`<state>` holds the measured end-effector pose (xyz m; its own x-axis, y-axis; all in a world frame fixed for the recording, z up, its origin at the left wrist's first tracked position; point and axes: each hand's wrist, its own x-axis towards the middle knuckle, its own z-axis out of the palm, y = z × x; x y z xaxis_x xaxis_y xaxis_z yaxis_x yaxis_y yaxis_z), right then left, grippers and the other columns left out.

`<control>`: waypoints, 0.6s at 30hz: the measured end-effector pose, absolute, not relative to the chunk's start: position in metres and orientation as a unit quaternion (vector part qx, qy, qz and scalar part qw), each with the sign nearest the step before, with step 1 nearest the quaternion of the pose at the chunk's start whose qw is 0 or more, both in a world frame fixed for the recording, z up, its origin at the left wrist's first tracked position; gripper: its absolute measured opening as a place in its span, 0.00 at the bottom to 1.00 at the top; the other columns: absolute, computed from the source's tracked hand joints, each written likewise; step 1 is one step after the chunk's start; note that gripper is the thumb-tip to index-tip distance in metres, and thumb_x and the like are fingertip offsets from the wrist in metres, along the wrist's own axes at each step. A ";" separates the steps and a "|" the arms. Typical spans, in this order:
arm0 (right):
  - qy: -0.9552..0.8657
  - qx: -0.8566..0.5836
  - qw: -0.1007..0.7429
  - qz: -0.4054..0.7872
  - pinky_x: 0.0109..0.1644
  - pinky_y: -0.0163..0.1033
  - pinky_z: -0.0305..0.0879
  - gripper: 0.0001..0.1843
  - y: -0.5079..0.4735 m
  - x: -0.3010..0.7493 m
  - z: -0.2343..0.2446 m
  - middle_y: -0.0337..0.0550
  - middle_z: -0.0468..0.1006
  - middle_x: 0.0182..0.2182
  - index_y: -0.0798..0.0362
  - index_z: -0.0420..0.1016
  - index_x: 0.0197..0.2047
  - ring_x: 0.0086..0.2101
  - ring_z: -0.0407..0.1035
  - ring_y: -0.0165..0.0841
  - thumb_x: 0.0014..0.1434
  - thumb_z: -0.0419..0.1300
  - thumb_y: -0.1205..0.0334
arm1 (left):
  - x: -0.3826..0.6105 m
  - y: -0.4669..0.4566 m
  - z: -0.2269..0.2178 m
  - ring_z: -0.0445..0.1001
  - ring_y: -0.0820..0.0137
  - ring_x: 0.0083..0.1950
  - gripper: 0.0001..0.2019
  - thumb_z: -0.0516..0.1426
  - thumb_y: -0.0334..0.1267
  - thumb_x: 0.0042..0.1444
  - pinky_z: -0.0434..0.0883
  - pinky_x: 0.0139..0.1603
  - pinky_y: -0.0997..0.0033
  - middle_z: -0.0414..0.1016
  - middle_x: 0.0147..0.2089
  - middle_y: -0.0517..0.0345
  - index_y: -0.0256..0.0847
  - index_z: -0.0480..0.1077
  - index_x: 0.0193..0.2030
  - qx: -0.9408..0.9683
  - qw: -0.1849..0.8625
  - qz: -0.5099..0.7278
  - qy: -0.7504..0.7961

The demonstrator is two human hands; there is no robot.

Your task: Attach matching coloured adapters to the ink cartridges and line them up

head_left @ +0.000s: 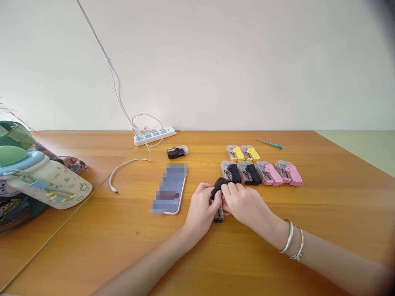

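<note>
My left hand (202, 207) and my right hand (243, 203) meet over the wooden table (277, 255), both with fingers closed on one small black cartridge-like piece (218, 191) with a clear body. Just beyond it lies a row of the same pieces: two black ones (242, 172), two pink ones (280, 173), and behind them two yellow ones (243, 153). Another black piece (177, 151) lies apart at the back, near the power strip. Silver bracelets (293, 242) circle my right wrist.
A phone (169, 189) lies left of my hands. A white power strip (154, 135) with cables sits at the wall, a loose cable end (115, 190) trailing forward. A small teal screwdriver (270, 143) lies at the back right. Bottles and a bag (31, 181) crowd the left edge.
</note>
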<state>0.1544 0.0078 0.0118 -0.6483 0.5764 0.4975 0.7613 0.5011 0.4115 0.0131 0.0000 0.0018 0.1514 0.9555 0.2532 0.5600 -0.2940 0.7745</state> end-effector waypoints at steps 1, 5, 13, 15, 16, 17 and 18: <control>-0.855 -0.393 0.153 -0.302 0.21 0.36 0.42 0.09 0.008 0.153 0.014 0.39 0.68 0.19 0.54 0.62 0.25 0.18 0.62 0.28 0.56 0.50 0.70 | 0.013 0.000 0.002 0.69 0.66 0.39 0.15 0.47 0.35 0.58 0.66 0.36 0.71 0.70 0.30 0.55 0.40 0.65 0.21 0.710 0.267 0.377 0.531; -0.855 -0.394 0.204 -0.268 0.20 0.35 0.43 0.11 0.011 0.155 0.027 0.36 0.66 0.15 0.54 0.65 0.24 0.16 0.62 0.27 0.54 0.47 0.73 | 0.013 -0.002 0.005 0.69 0.68 0.37 0.16 0.47 0.35 0.59 0.66 0.33 0.73 0.70 0.28 0.58 0.40 0.67 0.22 0.703 0.276 0.366 0.544; -0.837 -0.453 0.232 -0.200 0.21 0.33 0.49 0.15 0.012 0.208 0.015 0.36 0.77 0.22 0.51 0.74 0.36 0.21 0.69 0.27 0.63 0.46 0.66 | 0.006 0.007 0.008 0.66 0.64 0.44 0.12 0.51 0.36 0.59 0.68 0.43 0.67 0.77 0.33 0.59 0.44 0.76 0.31 0.746 0.194 0.363 0.523; -0.839 -0.460 0.221 -0.189 0.21 0.33 0.50 0.15 0.013 0.219 0.005 0.36 0.77 0.22 0.50 0.74 0.35 0.22 0.70 0.28 0.64 0.47 0.65 | 0.005 0.008 0.005 0.67 0.64 0.44 0.10 0.54 0.36 0.58 0.69 0.43 0.65 0.77 0.34 0.58 0.45 0.77 0.33 0.764 0.180 0.363 0.502; -0.841 -0.461 0.215 -0.181 0.21 0.33 0.50 0.15 0.013 0.222 0.001 0.36 0.76 0.23 0.50 0.74 0.34 0.23 0.70 0.29 0.64 0.47 0.65 | 0.005 0.008 0.003 0.67 0.63 0.44 0.09 0.55 0.36 0.57 0.69 0.43 0.65 0.77 0.35 0.58 0.46 0.78 0.34 0.773 0.173 0.365 0.489; -0.845 -0.461 0.210 -0.172 0.20 0.33 0.50 0.15 0.012 0.224 -0.002 0.36 0.76 0.23 0.50 0.73 0.33 0.24 0.70 0.29 0.64 0.47 0.65 | 0.005 0.009 0.002 0.67 0.63 0.44 0.08 0.56 0.36 0.56 0.70 0.43 0.64 0.78 0.36 0.58 0.45 0.78 0.34 0.781 0.165 0.370 0.476; -0.848 -0.460 0.208 -0.161 0.20 0.33 0.51 0.15 0.012 0.224 -0.004 0.37 0.75 0.23 0.50 0.73 0.33 0.25 0.70 0.30 0.64 0.46 0.65 | 0.005 0.009 0.001 0.67 0.63 0.44 0.07 0.57 0.36 0.55 0.70 0.43 0.64 0.78 0.37 0.58 0.45 0.78 0.33 0.787 0.157 0.376 0.463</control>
<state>0.2240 0.0120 -0.0042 -0.4906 0.7134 0.5003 0.8471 0.5250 0.0820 0.0052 0.0092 0.0006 0.2881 0.8475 0.4458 0.6113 -0.5211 0.5956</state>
